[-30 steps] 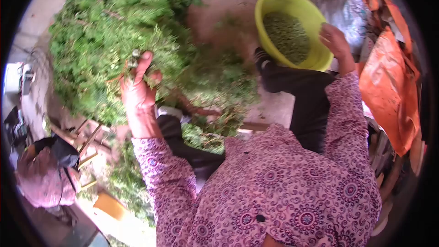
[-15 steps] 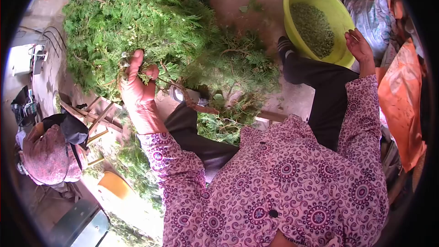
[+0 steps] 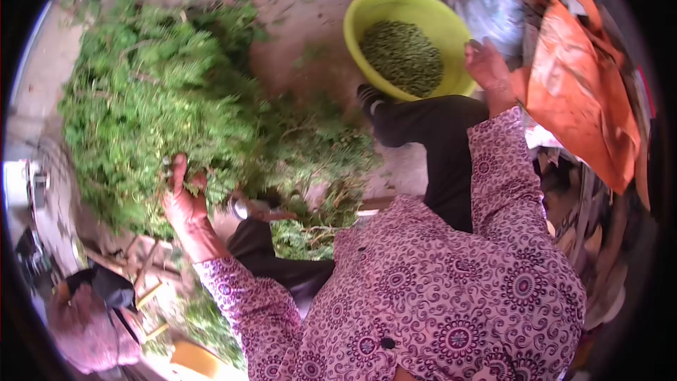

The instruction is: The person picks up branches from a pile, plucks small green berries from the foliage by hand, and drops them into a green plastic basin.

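My left hand point(image 3: 185, 204) is closed around a leafy evergreen branch point(image 3: 264, 213), its bare woody stem reaching right from my fingers. Beyond my fingers lies a big heap of feathery green evergreen branches point(image 3: 155, 113), which blends with the held sprig. My right hand point(image 3: 488, 69) is at the right rim of a yellow-green basin point(image 3: 451, 25), fingers loosely bent and a little apart, with nothing visible in them. Inside the basin is a layer of small green pieces point(image 3: 402, 56), too small to name.
My dark-trousered leg point(image 3: 451, 148) stretches beside the basin. An orange sheet point(image 3: 582, 99) and a pale sack point(image 3: 490, 3) stand at right. At lower left a person in a pink top point(image 3: 88, 331) is near wooden pieces point(image 3: 141, 257) and an orange-yellow container point(image 3: 197, 360).
The view has swung right, so the heap, basin and hands appear shifted left. My left hand still holds the branch; my right hand stays by the basin rim, its fingers more bent.
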Action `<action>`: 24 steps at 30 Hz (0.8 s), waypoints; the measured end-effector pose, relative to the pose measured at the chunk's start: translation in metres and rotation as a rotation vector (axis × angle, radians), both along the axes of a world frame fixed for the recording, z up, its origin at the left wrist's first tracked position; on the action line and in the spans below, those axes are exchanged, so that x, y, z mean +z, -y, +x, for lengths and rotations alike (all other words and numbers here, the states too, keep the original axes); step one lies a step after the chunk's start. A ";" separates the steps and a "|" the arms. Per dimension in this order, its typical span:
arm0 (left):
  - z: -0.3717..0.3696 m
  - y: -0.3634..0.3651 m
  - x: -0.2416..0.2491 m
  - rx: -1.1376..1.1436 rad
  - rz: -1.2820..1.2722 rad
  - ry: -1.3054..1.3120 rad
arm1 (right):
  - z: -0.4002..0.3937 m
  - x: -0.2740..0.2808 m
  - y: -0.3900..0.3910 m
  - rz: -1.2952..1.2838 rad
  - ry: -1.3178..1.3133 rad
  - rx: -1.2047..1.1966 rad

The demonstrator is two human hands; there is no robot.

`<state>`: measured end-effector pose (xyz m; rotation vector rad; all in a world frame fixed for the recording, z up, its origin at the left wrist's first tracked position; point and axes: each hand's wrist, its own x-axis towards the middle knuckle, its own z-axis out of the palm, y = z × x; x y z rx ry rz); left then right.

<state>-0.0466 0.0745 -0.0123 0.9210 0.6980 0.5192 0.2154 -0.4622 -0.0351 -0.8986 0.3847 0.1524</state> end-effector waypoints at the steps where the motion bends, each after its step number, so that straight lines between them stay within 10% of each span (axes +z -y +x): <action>1: 0.002 0.004 0.001 -0.027 0.001 -0.020 | -0.007 0.000 0.013 -0.004 0.026 0.062; 24: -0.020 0.096 0.044 -0.133 0.061 -0.187 | -0.134 -0.064 0.087 0.113 -0.129 -0.139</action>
